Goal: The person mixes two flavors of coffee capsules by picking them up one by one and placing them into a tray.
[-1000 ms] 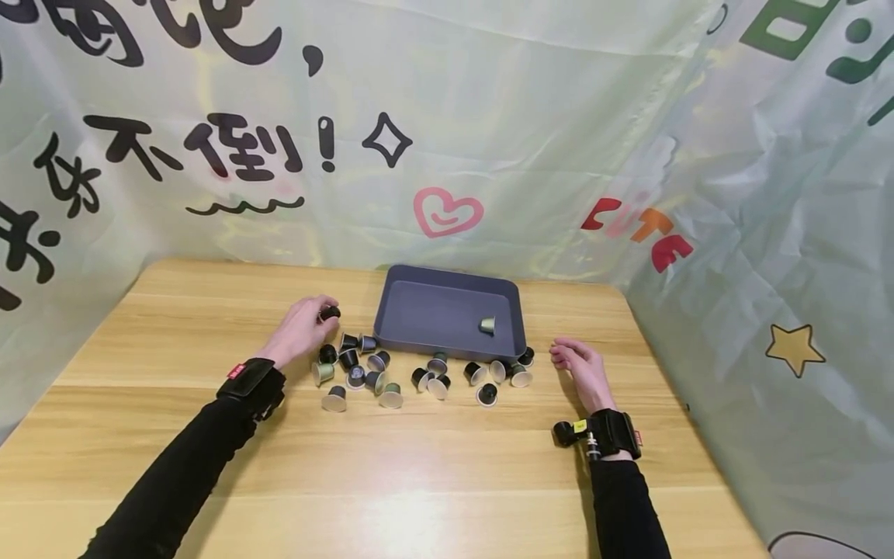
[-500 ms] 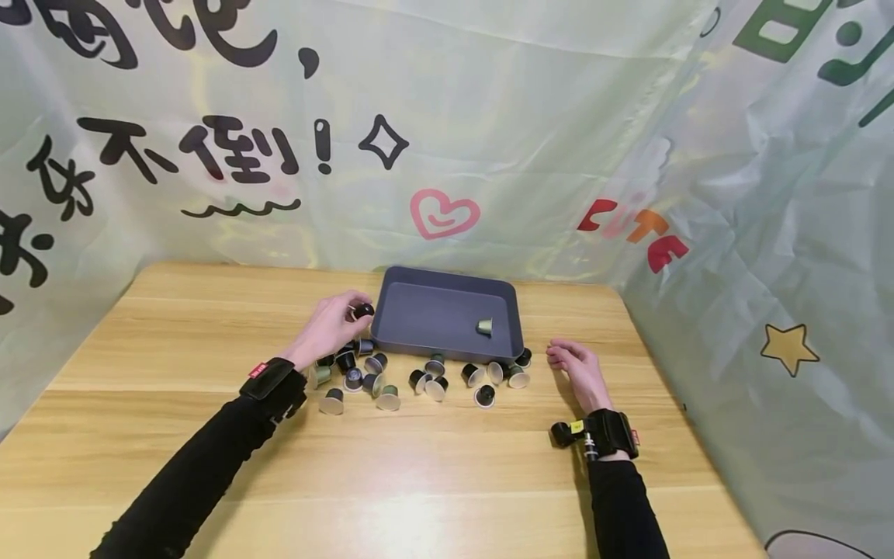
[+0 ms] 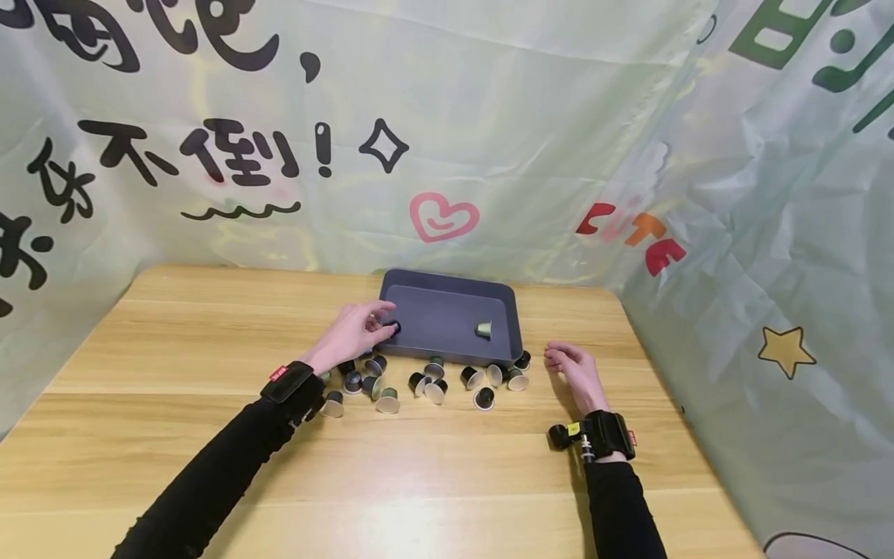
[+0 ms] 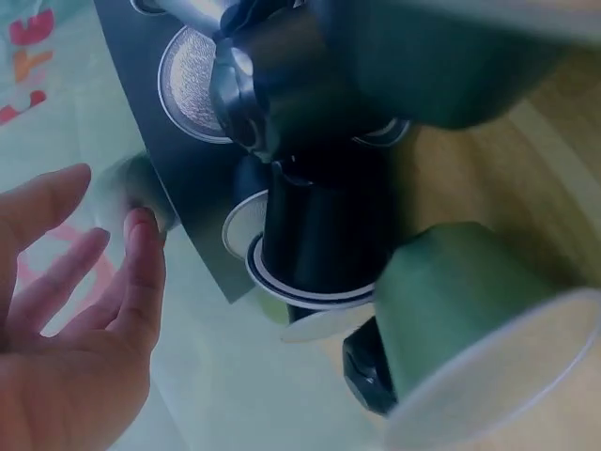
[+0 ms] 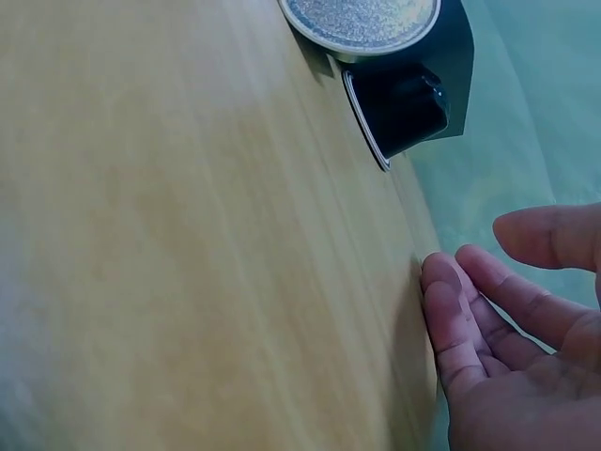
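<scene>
Since the earlier frames, the left hand (image 3: 358,332) and a black capsule (image 3: 395,328) have shifted rightward, from left of the tray (image 3: 436,310) to its left end. Thumb and fingers stand apart, that capsule beside the thumb tip; whether they touch, I cannot tell. Right of this grip, a green capsule (image 3: 483,330) lies in the tray. Nearer the person, loose capsules (image 3: 387,402) crowd the table (image 3: 489,481). Past the tray's right end, the right hand (image 3: 578,376) has its thumb apart from its fingers.
</scene>
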{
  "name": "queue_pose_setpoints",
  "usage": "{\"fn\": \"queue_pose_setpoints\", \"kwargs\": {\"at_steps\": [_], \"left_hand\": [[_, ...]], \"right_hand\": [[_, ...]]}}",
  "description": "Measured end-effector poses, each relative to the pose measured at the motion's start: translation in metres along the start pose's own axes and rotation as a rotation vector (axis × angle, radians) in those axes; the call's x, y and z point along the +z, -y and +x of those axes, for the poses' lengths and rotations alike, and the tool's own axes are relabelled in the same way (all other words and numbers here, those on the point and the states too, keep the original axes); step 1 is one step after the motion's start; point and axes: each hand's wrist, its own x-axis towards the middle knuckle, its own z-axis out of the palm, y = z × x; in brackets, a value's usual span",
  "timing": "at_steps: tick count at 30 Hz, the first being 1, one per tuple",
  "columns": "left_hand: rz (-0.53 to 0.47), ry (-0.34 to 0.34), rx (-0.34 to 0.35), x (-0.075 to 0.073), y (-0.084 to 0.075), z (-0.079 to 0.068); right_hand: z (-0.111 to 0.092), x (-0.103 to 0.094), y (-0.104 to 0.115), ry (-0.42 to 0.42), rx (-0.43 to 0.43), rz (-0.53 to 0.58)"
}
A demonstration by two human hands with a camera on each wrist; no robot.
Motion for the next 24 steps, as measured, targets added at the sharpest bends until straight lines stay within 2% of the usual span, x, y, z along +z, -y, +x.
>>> {"fn": "queue_pose_setpoints", "kwargs": {"at_steps": [5, 8, 12, 15, 20, 24], "left_hand": [[-0.080, -0.078, -0.033, -0.008, 0.008, -0.018], [-0.075, -0.097, -0.054, -0.015, 0.017, -0.036], [-0.046, -0.078, -0.115, -0.023, 0.034, -0.059], [-0.024, -0.053, -0.153, -0.025, 0.045, -0.069], [-0.014, 0.020, -0.160, -0.025, 0.057, -0.074], [-0.036, 0.058, -0.170, -0.026, 0.061, -0.076]], "right_hand": [[0.001, 0.001, 0.000, 0.006, 0.000, -0.044], [0.001, 0.001, -0.001, 0.015, -0.006, -0.071], [0.001, 0.002, -0.001, 0.028, -0.017, -0.092], [0.001, 0.005, 0.001, 0.037, -0.035, -0.125], [0.001, 0.016, 0.007, 0.104, -0.124, -0.229], [-0.001, 0.020, 0.008, 0.151, -0.197, -0.299]]}}
